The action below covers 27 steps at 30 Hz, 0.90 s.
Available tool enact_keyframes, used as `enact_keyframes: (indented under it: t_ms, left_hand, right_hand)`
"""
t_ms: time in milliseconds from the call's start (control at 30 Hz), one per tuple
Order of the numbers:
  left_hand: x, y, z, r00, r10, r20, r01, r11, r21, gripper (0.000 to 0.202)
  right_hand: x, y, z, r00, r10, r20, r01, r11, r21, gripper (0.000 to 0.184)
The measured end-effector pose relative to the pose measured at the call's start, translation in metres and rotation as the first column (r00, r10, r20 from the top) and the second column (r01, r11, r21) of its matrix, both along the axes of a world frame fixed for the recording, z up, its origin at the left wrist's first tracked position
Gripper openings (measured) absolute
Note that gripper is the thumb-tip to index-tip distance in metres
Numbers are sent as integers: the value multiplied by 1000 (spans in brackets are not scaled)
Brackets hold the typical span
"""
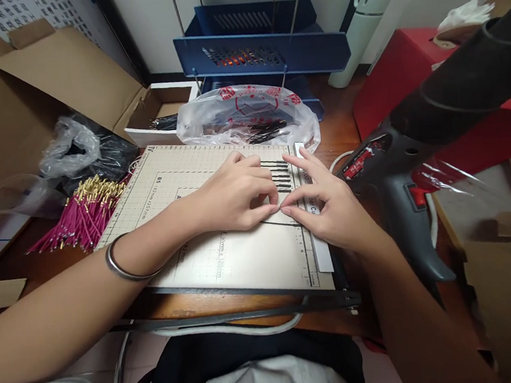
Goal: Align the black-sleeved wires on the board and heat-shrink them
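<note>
A cream paper cutter board (245, 265), printed with grid lines and sizes, lies in front of me. My left hand (241, 192) rests on it from the left, thumb and fingers closed in a pinch. From the right, my right hand (330, 205) meets it, thumb and index finger pinched close to the left fingertips. Whatever sits between the fingertips is too small to make out. Just beyond them, several thin black wires (283, 175) lie side by side near the board's right edge, partly hidden by my left hand. A white ruler strip (320, 251) runs beside my right hand.
Magenta wires with gold ends (86, 212) are heaped at left. Behind the board are a plastic bag (246, 104) with dark wires, a white box (140, 135) and a blue rack (263, 50). A heat gun (389, 202) stands at right; the cutter's black arm (250, 315) crosses the front.
</note>
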<state>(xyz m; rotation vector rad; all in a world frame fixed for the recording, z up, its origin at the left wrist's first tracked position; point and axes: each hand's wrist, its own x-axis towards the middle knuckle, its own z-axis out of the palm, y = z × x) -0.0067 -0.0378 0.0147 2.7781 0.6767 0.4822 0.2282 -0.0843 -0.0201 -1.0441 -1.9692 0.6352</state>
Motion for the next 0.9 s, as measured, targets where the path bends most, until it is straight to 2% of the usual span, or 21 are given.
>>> enact_keyframes:
  t_ms: [100,200,333,467,567,633,733,900]
  left_hand:
    - [-1,1,-1,1000,19,17,-19,1000,6,26]
    - [-4,3,0,995,62,78,-65,998,27,33]
    - [-4,6,-1,976,124,178,-133,990,41,26]
    - [-4,8,-3,960,129,247,-150,986,69,26]
    - [-4,8,-3,949,129,287,-161,983,93,26]
    - [-3,7,-3,945,128,300,-163,982,96,26]
    - [-3,7,-2,943,116,312,-152,984,93,25]
    - [-5,11,-3,935,57,351,-65,998,11,21]
  right_hand:
    - [0,1,0,1000,-14,20,14,1000,-19,7]
    - [1,2,2,997,-83,-3,83,996,8,4]
    - [0,3,3,980,-188,-60,193,978,84,4]
    - [-3,2,3,977,-184,-104,197,972,129,6]
    - [-6,0,3,978,-177,-106,189,976,111,11]
    - [-8,0,2,978,-175,-111,187,976,110,12]
    - [-9,1,1,975,-154,-161,177,973,146,5]
    - [-9,1,2,968,-169,-185,195,972,132,12]
